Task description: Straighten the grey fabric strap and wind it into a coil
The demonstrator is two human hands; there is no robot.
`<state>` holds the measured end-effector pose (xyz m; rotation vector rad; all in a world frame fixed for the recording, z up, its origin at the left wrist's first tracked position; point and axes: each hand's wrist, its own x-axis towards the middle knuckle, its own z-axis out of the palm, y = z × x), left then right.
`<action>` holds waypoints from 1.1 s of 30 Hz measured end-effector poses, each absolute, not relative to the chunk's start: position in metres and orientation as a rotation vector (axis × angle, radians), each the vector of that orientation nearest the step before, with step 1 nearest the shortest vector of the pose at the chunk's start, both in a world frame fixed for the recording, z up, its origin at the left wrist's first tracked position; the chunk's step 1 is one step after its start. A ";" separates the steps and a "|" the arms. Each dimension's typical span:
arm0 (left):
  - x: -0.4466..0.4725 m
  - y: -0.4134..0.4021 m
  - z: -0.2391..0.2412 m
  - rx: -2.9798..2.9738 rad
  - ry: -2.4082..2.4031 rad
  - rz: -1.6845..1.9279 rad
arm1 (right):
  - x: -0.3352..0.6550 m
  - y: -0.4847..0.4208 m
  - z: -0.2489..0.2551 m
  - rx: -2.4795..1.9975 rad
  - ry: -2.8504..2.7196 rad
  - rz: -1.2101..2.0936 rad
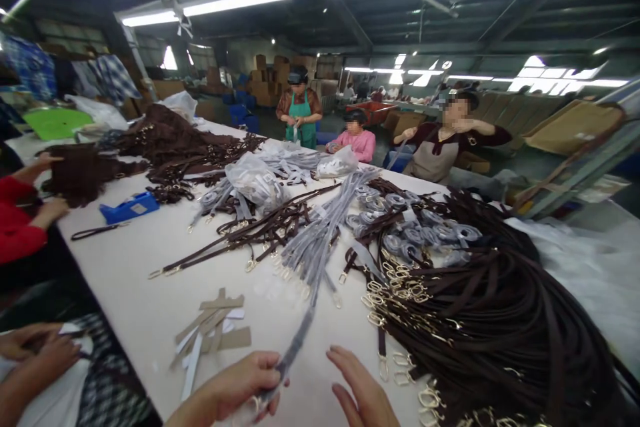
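Note:
Near the front edge of the table, my left hand [240, 381] is closed around the end of a dark strap [299, 337] in a clear plastic sleeve. A metal clasp shows below the fingers. The strap runs away from me towards a bundle of sleeved straps [320, 233]. To the right of it, my right hand [361, 388] is open, fingers spread, and touches nothing. Brown and white paper strips [220, 323] lie loosely stacked left of the strap. A large heap of dark brown straps [505, 310] with gold-coloured clasps lies on the right.
Coiled wrapped straps [415, 230] and a plastic bag [255, 180] sit mid-table. A blue tape dispenser [130, 207] is at the left, near a brown pile [170, 137]. Co-workers' hands [43, 353] show at the left edge; other people [300, 110] are across the table.

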<state>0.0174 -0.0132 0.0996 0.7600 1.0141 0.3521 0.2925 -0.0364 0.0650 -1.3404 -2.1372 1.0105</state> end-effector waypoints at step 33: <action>-0.138 -0.088 0.239 0.826 0.873 0.130 | 0.189 -0.004 0.176 -0.678 -1.818 2.544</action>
